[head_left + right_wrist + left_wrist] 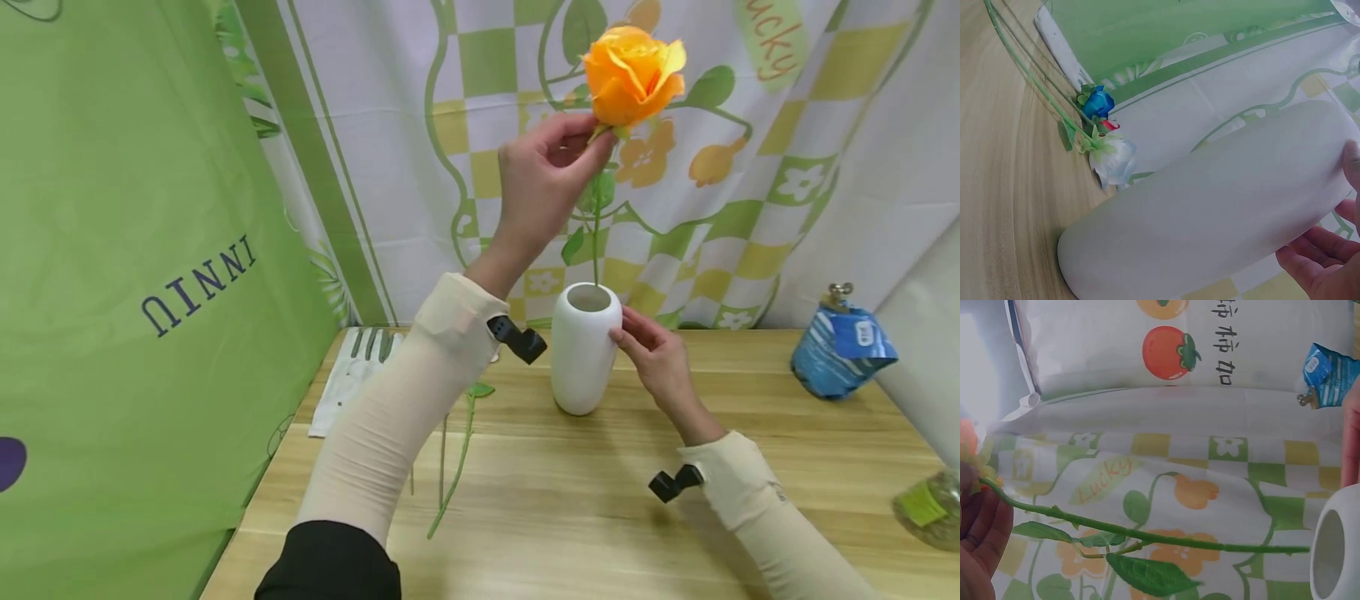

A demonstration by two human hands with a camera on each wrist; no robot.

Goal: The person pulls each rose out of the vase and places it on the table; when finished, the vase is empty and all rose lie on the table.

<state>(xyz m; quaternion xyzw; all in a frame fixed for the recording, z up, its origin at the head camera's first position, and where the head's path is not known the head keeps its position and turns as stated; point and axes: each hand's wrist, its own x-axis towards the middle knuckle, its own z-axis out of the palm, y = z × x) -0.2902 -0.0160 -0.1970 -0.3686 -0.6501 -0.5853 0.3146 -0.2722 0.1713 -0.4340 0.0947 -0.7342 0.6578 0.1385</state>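
Just beneath its bloom, the orange rose [632,77] is pinched by my left hand [543,175], high above the table. Its green stem [1179,540] with leaves hangs down, the lower end close to the rim of the white vase [581,358]; I cannot tell whether it is touching. The vase stands upright on the table. My right hand [660,362] holds it from the right, thumb and fingers on its upper side. In the right wrist view, a white rose [1114,161], a blue rose [1098,103] and a partly hidden red flower [1110,125] lie beyond the vase.
Left of the vase, loose stems [463,458] lie on the wooden table [555,517]. A white cloth with a fork print [337,387] is at the back left. To the right are a blue clipped bag [840,354] and a glass jar [930,508]. A patterned curtain [405,167] hangs behind.
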